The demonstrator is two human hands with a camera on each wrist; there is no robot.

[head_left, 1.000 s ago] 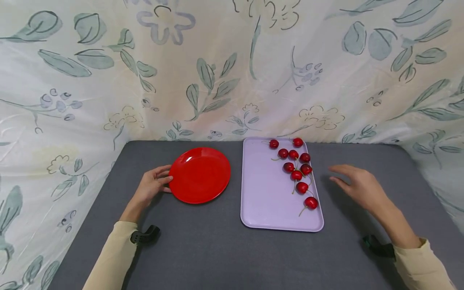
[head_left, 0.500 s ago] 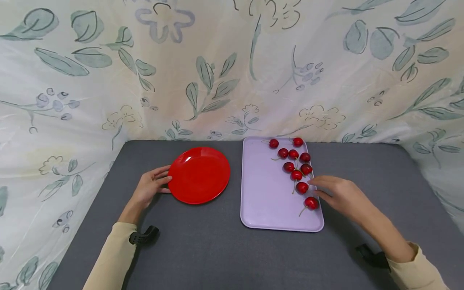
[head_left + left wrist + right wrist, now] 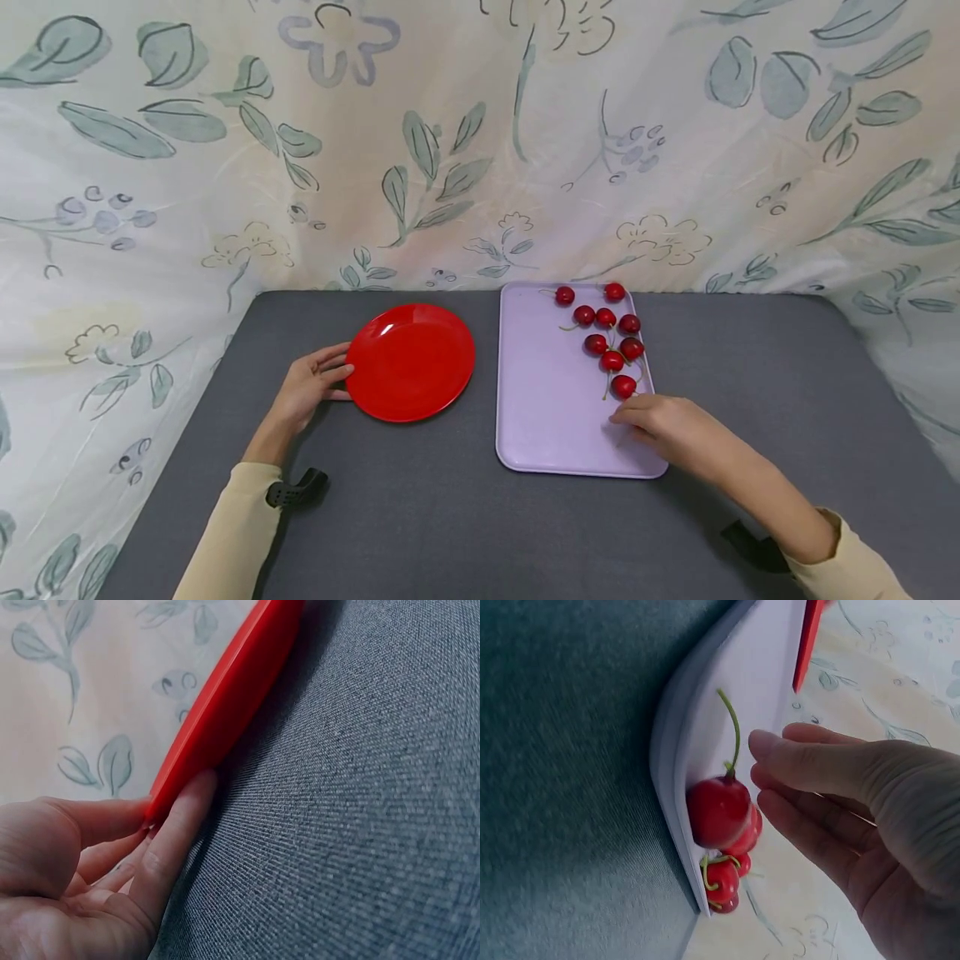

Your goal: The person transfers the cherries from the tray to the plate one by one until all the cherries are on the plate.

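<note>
Right hand [image 3: 663, 425] over the near right corner of the lilac tray [image 3: 551, 417], fingers loosely bent beside the nearest cherry [image 3: 718, 810], not closed on it and holding nothing. Cherry on the tray by the right rim, stem [image 3: 733, 731] pointing left, long axis running left-right. More cherries [image 3: 611, 342] strung toward the far end. Left hand [image 3: 307, 390] with straight fingers resting against the left rim of the red plate [image 3: 411, 362], flat on the grey table [image 3: 420, 517].
</note>
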